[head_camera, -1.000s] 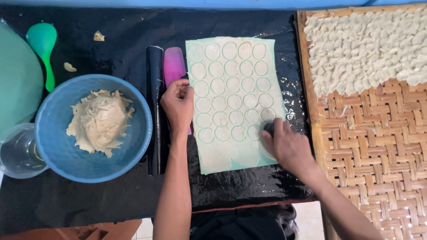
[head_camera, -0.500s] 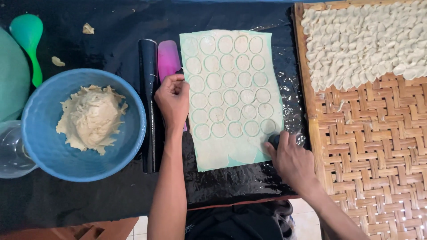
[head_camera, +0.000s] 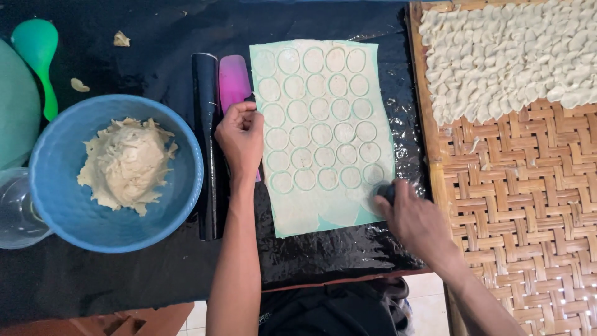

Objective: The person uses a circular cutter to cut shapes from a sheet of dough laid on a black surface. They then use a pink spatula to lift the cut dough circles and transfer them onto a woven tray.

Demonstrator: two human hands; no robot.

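Observation:
A thin pale dough sheet point(head_camera: 305, 211) lies on a black plastic-covered table point(head_camera: 155, 43), marked with several rows of cut circles. My left hand point(head_camera: 241, 135) rests curled on the sheet's left edge, beside a pink scraper point(head_camera: 233, 78). My right hand point(head_camera: 413, 218) presses a small dark round cutter point(head_camera: 387, 191) onto the sheet's lower right corner; the hand hides most of the cutter.
A black rolling pin point(head_camera: 206, 124) lies left of the scraper. A blue bowl point(head_camera: 68, 211) holds a lump of filling point(head_camera: 126, 163). A woven bamboo tray point(head_camera: 528, 205) at right carries several folded dumplings point(head_camera: 516, 56). A green spoon point(head_camera: 38, 56) and clear container point(head_camera: 15, 211) sit far left.
My right hand has moved down along the sheet's right edge with the cutter, from the row of circles to the lower right corner. My left hand stays at the left edge.

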